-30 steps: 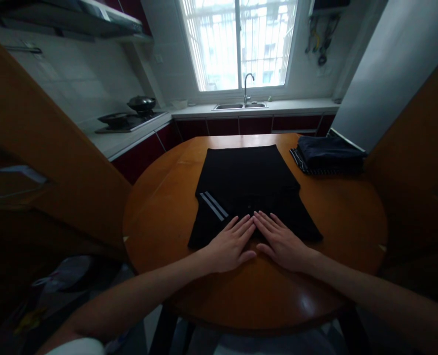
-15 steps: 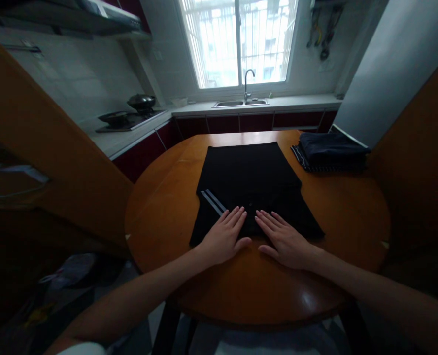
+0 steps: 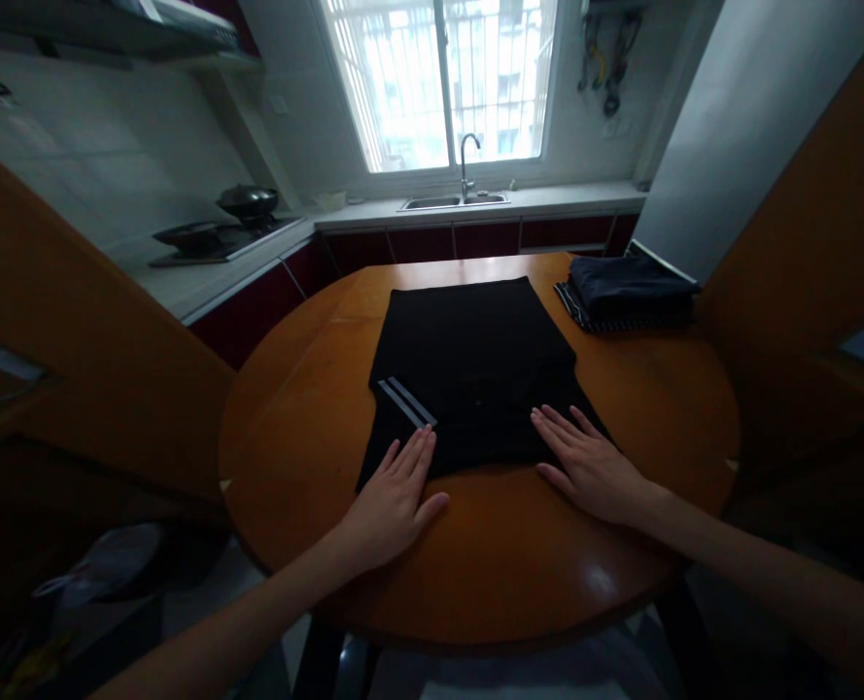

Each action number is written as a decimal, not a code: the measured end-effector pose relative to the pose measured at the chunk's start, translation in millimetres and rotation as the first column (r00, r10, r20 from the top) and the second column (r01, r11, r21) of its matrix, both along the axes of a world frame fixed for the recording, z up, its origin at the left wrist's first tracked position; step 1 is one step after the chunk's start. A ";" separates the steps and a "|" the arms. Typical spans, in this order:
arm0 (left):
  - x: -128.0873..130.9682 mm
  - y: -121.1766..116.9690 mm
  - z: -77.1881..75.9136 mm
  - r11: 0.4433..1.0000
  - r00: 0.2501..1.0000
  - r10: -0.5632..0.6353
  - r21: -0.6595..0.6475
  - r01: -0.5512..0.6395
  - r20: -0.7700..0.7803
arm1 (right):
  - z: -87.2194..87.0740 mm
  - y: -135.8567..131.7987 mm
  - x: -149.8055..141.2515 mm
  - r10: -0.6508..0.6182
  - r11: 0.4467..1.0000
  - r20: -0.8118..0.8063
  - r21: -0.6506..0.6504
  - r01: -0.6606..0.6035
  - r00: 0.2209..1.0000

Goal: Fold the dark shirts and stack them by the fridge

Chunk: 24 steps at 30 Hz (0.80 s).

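Observation:
A black garment (image 3: pixel 467 340), perhaps a shirt, lies spread flat on the wooden table, with two pale grey stripes on its left side. My left hand (image 3: pixel 395 501) rests palm down at its near left edge, fingertips on the cloth by the lower end of the stripes. On the near right part of the garment, my right hand (image 3: pixel 588 467) lies flat with the fingers stretched out. Neither hand grips anything.
The round wooden table (image 3: pixel 286 418) carries a stack of folded dark clothes (image 3: pixel 628 292) at its far right. Beyond it are a counter with a sink (image 3: pixel 432 203) and tap, and a stove with a wok (image 3: pixel 248 201). A pale tall panel (image 3: pixel 759 126) stands at right.
My hands have slid apart over the near part of the garment, the left one leftward and the right one rightward. The whole view has shifted a little.

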<state>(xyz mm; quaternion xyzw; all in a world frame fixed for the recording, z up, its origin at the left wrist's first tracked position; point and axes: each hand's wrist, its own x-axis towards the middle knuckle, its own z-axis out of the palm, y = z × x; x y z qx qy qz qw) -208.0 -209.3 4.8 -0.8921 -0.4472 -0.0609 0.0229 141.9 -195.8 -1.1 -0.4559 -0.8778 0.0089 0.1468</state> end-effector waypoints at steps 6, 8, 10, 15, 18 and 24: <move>-26.3 -17.1 -6.2 0.996 0.999 0.039 0.082 -0.039 -0.006 | -2.1 -9.0 26.4 -0.058 0.995 -0.045 0.084 0.061 0.997; -35.8 -18.3 -6.6 0.990 0.998 0.066 0.124 -0.066 0.001 | -2.2 -11.5 36.9 -0.061 0.994 -0.037 0.094 0.064 0.997; -42.7 -16.5 -2.8 0.985 0.996 0.083 0.149 -0.085 0.019 | -2.6 -12.5 45.9 -0.061 0.993 -0.032 0.094 0.064 0.998; -36.8 -5.2 19.1 0.997 0.998 -0.029 0.071 0.025 0.064 | -0.2 -7.0 47.1 0.044 0.993 -0.066 0.110 -0.037 0.997; -21.0 4.7 28.0 0.990 0.988 -0.143 0.008 0.143 0.059 | 5.3 0.5 32.0 0.165 0.980 -0.067 0.125 -0.156 0.984; 8.8 25.5 27.7 0.964 0.965 -0.252 -0.072 0.257 0.070 | 13.3 17.6 -4.3 0.294 0.948 0.016 0.121 -0.293 0.956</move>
